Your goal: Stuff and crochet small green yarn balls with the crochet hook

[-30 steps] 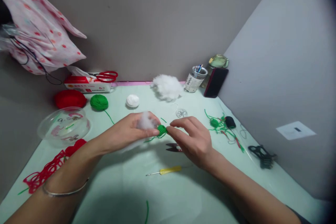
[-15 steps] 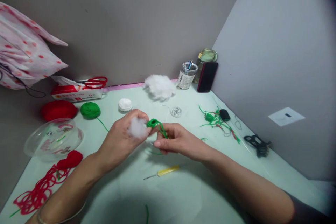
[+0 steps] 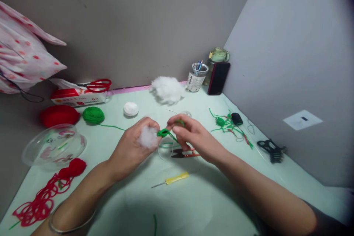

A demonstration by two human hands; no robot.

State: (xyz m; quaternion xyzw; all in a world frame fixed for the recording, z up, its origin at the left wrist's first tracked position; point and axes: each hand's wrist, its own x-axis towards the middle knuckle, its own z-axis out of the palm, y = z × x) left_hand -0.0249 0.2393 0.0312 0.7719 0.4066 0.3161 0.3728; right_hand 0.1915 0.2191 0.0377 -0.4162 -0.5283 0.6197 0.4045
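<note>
My left hand is closed around a small green crocheted piece, which sticks out at the fingertips. A tuft of white stuffing is held in the same hand. Close by on the right, my right hand has its fingers curled at green yarn strands coming off the piece; what lies between its fingertips is partly hidden. Beneath the hands are red-handled snips with dark blades. A yellow-handled hook lies nearer to me on the table.
Green yarn, white yarn and red yarn lie at left, near a clear bowl. White stuffing, a jar and a phone stand behind. Yarn scraps and a black clip are at right.
My right hand has moved up and slightly right, with its fingers changed in pose. The snips under it now show. The green yarn from the ball is pulled straighter.
</note>
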